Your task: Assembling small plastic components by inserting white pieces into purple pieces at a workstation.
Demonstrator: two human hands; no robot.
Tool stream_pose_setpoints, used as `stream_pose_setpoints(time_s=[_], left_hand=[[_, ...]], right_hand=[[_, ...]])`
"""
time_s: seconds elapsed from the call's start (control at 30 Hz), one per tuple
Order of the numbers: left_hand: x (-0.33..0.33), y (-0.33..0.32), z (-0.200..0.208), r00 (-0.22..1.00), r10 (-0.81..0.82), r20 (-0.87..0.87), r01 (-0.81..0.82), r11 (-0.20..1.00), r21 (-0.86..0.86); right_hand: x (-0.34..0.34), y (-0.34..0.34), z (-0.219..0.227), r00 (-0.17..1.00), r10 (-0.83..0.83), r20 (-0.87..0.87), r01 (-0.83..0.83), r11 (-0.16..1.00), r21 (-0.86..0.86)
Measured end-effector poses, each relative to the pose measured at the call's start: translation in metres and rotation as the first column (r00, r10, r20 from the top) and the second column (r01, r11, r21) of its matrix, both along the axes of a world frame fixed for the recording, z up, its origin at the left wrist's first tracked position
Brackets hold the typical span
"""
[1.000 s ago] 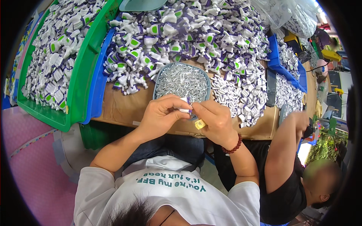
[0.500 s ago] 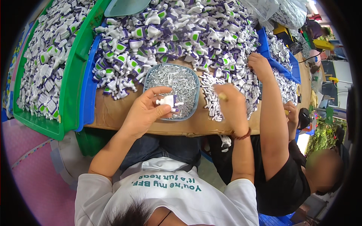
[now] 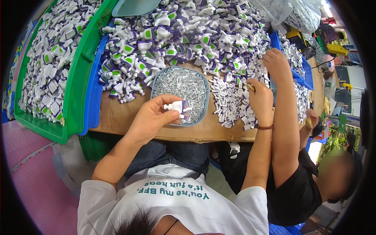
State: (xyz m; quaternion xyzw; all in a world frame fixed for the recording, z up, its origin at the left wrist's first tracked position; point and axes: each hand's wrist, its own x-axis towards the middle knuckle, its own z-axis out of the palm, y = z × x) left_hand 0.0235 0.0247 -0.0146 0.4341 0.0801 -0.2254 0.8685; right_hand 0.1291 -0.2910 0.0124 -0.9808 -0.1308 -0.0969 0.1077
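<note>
My left hand point(image 3: 147, 119) pinches a small white toy figure part point(image 3: 175, 106) with purple edges between thumb and fingers. It is held over the near side of a grey-blue tub point(image 3: 207, 94) full of short silver metal pins point(image 3: 178, 84). My right hand point(image 3: 261, 102) is at the right side of a pile of small white pieces point(image 3: 225, 103), some with purple ends. Its fingers are curled together, with a yellowish covering on one finger; whatever lies between the fingertips cannot be made out.
A big heap of white, purple and green figure parts point(image 3: 188, 33) covers the far table. A green crate point(image 3: 74, 86) of similar parts stands left. Close on the right, a co-worker's hand point(image 3: 277, 64) reaches over the heap beside blue trays point(image 3: 305, 72).
My right hand has swung right and away from the tub to the right side of the small white pieces. The left hand keeps the figure part in nearly the same place.
</note>
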Motion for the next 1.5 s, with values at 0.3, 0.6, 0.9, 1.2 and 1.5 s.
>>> stream_pose_setpoints(time_s=[0.3,0.6,0.9,1.2,1.5], left_hand=[[0.004,-0.007,0.018,0.998,-0.003,-0.067,-0.005,0.994,-0.109],[0.002,-0.006,0.018,0.997,0.017,-0.078,-0.028,0.989,-0.142],[0.001,-0.006,0.014,0.994,0.047,-0.094,-0.061,0.986,-0.153],[0.000,-0.006,0.015,0.986,0.052,-0.160,-0.083,0.979,-0.188],[-0.001,-0.009,0.016,0.986,0.085,0.141,-0.095,0.993,0.067]], right_hand=[[-0.043,0.090,0.042,0.849,0.322,-0.419,0.240,0.472,0.849],[-0.064,0.128,0.033,0.816,0.378,-0.438,0.271,0.419,0.867],[-0.063,0.126,0.027,0.834,0.392,-0.388,0.195,0.447,0.873],[-0.067,0.120,0.020,0.834,0.473,-0.284,0.057,0.439,0.897],[-0.062,0.118,0.022,0.829,0.504,-0.243,-0.081,0.538,0.839]])
